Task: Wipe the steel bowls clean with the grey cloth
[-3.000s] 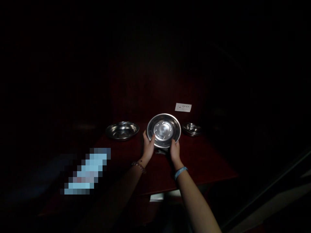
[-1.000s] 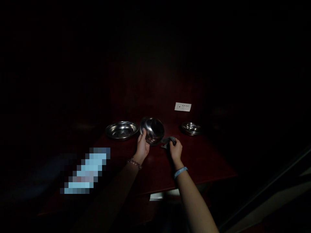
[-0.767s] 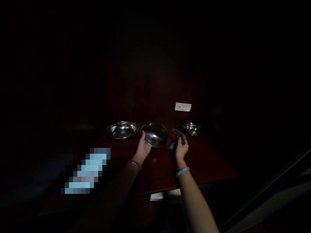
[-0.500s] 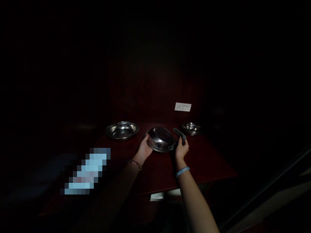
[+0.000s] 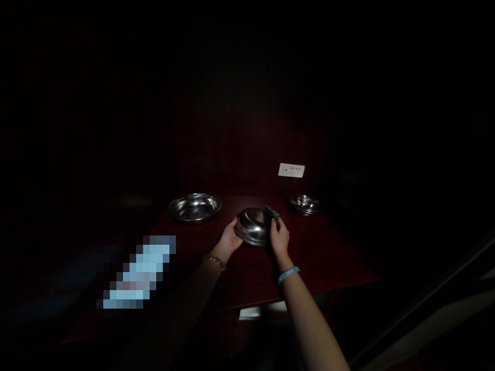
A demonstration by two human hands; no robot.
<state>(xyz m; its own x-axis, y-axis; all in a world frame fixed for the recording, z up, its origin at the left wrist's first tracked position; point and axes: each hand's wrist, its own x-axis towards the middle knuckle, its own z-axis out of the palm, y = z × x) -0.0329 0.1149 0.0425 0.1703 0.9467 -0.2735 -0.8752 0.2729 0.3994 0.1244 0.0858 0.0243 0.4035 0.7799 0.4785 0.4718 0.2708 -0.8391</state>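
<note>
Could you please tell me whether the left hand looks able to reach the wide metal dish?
Probably yes: nothing visible stands between the left hand and the wide metal dish. The hand holds the upturned bowl, though, so it would likely have to let go first.

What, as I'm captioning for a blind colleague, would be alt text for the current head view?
The left hand holds an upturned metal bowl over a dark red table while the right hand holds a grey cloth at the bowl's side. A wider metal dish sits left, smaller metal bowls right.
</note>
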